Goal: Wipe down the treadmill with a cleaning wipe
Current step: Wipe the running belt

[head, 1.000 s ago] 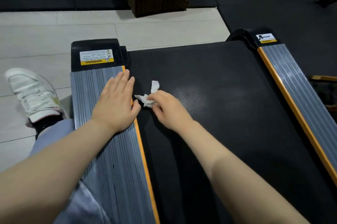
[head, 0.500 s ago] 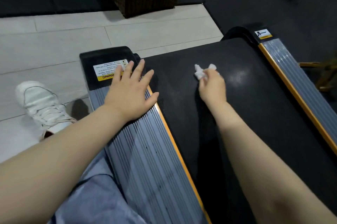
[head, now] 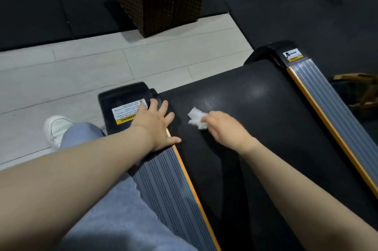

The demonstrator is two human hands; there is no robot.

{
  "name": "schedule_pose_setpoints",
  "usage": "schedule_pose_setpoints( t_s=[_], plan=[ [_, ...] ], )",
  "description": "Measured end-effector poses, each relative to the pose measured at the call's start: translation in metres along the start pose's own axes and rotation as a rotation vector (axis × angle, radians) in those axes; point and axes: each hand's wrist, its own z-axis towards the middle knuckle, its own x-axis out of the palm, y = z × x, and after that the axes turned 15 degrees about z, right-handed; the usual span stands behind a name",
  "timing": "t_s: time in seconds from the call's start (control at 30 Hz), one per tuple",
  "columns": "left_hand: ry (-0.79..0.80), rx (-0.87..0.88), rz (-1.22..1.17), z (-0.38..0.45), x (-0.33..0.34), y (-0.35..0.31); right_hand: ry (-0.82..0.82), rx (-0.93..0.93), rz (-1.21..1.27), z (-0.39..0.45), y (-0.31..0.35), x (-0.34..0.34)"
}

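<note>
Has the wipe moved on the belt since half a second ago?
Yes. The wipe, gripped by the right hand, has come back toward the left side rail, nearer the left hand resting by the warning label.

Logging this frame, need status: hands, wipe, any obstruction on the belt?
Left hand flat on the side rail, fingers spread. Right hand grips the wipe on the treadmill belt. Belt ahead unobstructed.
</note>
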Motion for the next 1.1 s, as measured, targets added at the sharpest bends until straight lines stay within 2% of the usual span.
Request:
schedule_pose_setpoints(
  t_s=[0.1, 0.17, 0.27, 0.33, 0.43, 0.53, 0.57, 0.7, 0.8, 0.83, 0.9, 1.03, 1.1],
  plan=[
    [0.001, -0.009, 0.027, -0.003, -0.003, -0.003, -0.330, 0.364, 0.038, 0.000, -0.069, -0.033],
    [0.003, -0.047, -0.023, -0.002, -0.002, -0.005, -0.487, 0.630, 0.026, -0.013, -0.122, -0.060],
    [-0.031, -0.151, -0.054, 0.000, -0.002, -0.009, -0.578, 0.883, 0.013, -0.039, -0.182, -0.093],
    [-0.031, -0.225, -0.046, 0.004, -0.002, -0.014, -0.627, 0.924, 0.027, -0.039, -0.191, -0.095],
    [-0.021, -0.324, -0.053, 0.018, -0.010, -0.023, -0.709, 0.806, 0.124, -0.024, -0.165, -0.069],
    [-0.061, -0.420, -0.156, 0.036, -0.015, -0.031, -0.670, 0.475, 0.233, -0.011, -0.111, -0.029],
    [-0.081, -0.453, -0.219, 0.041, -0.015, -0.035, -0.602, 0.312, 0.267, -0.007, -0.085, -0.015],
    [-0.263, -0.530, -0.341, 0.049, 0.000, -0.045, -0.084, -0.264, 0.242, 0.004, 0.013, 0.032],
    [-0.347, -0.512, -0.336, 0.048, 0.008, -0.042, 0.001, -0.439, 0.165, 0.014, 0.005, 0.031],
    [-0.363, -0.520, -0.348, 0.048, 0.009, -0.041, -0.026, -0.416, 0.138, 0.018, -0.014, 0.021],
    [-0.387, -0.546, -0.380, 0.048, 0.008, -0.042, -0.194, -0.222, 0.107, 0.024, -0.069, -0.009],
    [-0.448, -0.566, -0.455, 0.046, 0.008, -0.043, -0.625, 0.482, 0.028, -0.005, -0.213, -0.090],
    [-0.457, -0.561, -0.489, 0.046, 0.010, -0.041, -0.756, 0.723, 0.044, -0.017, -0.245, -0.112]
  ],
)
